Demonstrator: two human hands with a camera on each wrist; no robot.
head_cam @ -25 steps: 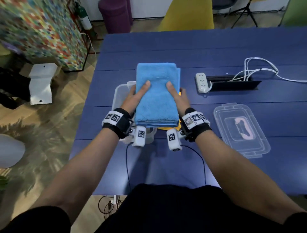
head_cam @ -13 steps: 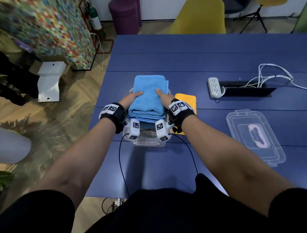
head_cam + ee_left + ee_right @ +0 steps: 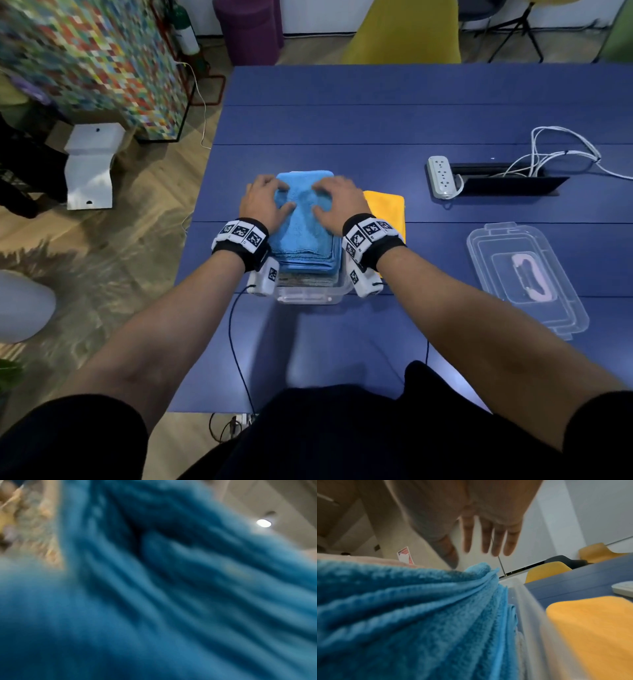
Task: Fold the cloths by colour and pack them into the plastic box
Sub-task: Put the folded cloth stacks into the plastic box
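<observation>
A stack of folded blue cloths sits in the clear plastic box, rising above its rim, with grey cloth layers showing under it through the front wall. My left hand and right hand lie side by side on top of the stack, palms down and fingers spread, pressing on it. In the right wrist view, the right hand shows straight fingers over the blue cloths, beside the box wall. Blurred blue cloth fills the left wrist view. A folded orange cloth lies on the table just right of the box.
The clear box lid lies on the blue table to the right. A white power strip and white cables sit by a black cable slot at the back right. The table's left edge is close to the box.
The blue stack went from being held at its sides to sitting down in the box. Both hands moved from the sides onto its top.
</observation>
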